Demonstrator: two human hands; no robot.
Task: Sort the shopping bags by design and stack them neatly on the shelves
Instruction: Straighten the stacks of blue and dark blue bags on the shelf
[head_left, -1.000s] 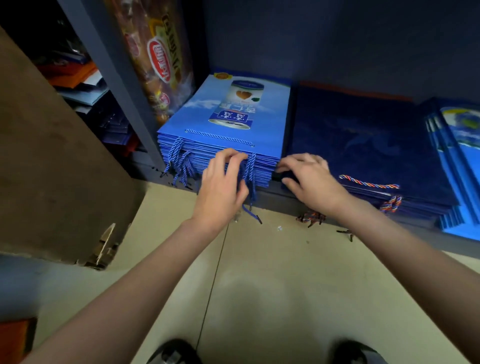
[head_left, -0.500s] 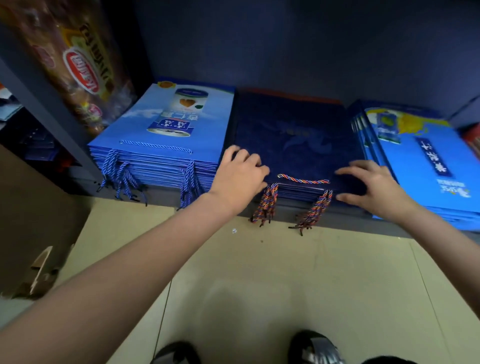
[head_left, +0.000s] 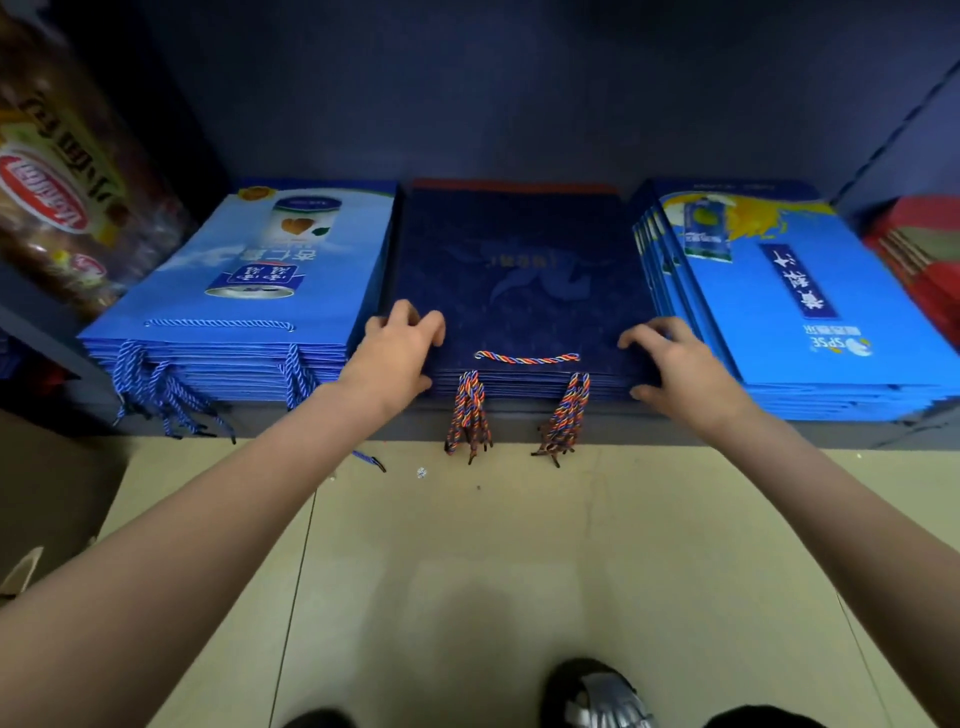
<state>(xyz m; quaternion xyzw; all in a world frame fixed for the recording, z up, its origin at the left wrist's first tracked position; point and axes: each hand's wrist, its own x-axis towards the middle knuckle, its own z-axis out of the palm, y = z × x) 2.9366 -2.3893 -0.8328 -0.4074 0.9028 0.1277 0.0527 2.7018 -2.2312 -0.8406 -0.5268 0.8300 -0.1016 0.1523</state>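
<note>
Far to my left, a shiny snack bag (head_left: 62, 208) leaned by the shelf post. Next to it, on the shelf (head_left: 649, 423), lay the light blue stack (head_left: 244, 322) of shopping bags with a drink can printed on top. Its blue rope handles (head_left: 150, 384) hung over the shelf's front edge.

My left hand (head_left: 397, 358) was at the front left corner of the dark blue stack (head_left: 519, 280) in the middle. My fingers were curled over the top bag and my thumb pressed on the front edge, so I was holding that corner. This stack sat snug between the other two. Its striped rope handles (head_left: 519, 413) dangled down in front, between my hands.

My right hand (head_left: 675, 369) held the front right corner the same way, fingers bent over the top and thumb against the front edge.

To the right lay the bright blue stack (head_left: 810, 312) with yellow on it, touching the dark stack. Past it were some red bags (head_left: 919, 249). Below me was the tan floor (head_left: 467, 571) and my shoe (head_left: 597, 696).
</note>
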